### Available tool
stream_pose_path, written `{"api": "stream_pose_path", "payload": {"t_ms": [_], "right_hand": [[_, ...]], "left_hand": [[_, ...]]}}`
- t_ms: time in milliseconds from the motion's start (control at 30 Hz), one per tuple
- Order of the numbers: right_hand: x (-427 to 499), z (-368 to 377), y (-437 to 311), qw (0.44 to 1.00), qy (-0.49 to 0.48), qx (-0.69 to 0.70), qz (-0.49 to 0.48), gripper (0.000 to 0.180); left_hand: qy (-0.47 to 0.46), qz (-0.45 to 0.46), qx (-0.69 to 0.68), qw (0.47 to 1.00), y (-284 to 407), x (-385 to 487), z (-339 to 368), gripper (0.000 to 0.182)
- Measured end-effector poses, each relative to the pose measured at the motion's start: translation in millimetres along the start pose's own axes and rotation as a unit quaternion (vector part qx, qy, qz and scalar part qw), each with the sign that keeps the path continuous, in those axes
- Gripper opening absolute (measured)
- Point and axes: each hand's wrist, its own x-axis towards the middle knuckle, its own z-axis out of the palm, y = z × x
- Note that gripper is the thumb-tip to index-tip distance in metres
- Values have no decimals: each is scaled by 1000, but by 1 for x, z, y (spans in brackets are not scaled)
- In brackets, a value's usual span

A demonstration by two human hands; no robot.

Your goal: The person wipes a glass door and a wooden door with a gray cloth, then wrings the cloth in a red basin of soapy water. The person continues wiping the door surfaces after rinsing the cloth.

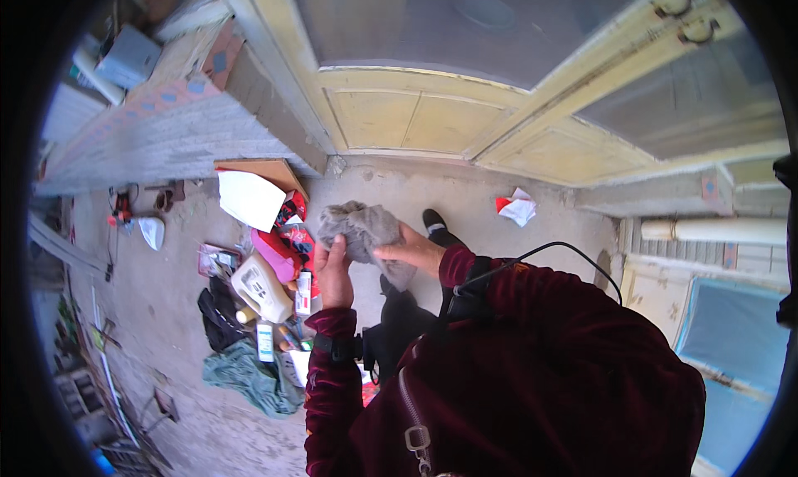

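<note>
A crumpled grey cloth [368,231] is held up in front of me between both hands. My left hand [335,274] grips its near left edge, thumb on top. From the right, my right hand [414,251] holds the cloth with the thumb laid across it; the fingers behind are hidden. Part of the cloth hangs down below my right hand. On the floor to the left of my left hand lie a beige plastic jug [265,288], a pink item [276,256] and a white bottle with a label [265,342].
A green cloth [249,377] and a black cloth or bag [218,315] lie by the jug. A white sheet [251,198] leans near a brown board [293,176]. Yellow double doors [414,118] stand ahead. Crumpled red-and-white paper [517,208] lies right. A cable [561,245] loops from my right sleeve.
</note>
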Motion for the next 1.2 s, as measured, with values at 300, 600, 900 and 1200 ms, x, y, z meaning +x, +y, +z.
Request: {"api": "stream_pose_path", "payload": {"t_ms": [300,600,900,1200], "right_hand": [[-31,-92,-18,971,65,186,-134,40],[-92,-198,-114,841,216,437,-236,34],[-115,-167,-167,829,84,435,-340,37],[-106,-147,-180,842,43,408,-350,37]], "left_hand": [[-34,11,126,991,9,33,79,24],[-98,58,-89,989,69,72,134,34],[-251,150,-151,944,161,49,169,34],[-212,239,-52,946,182,32,159,38]]}}
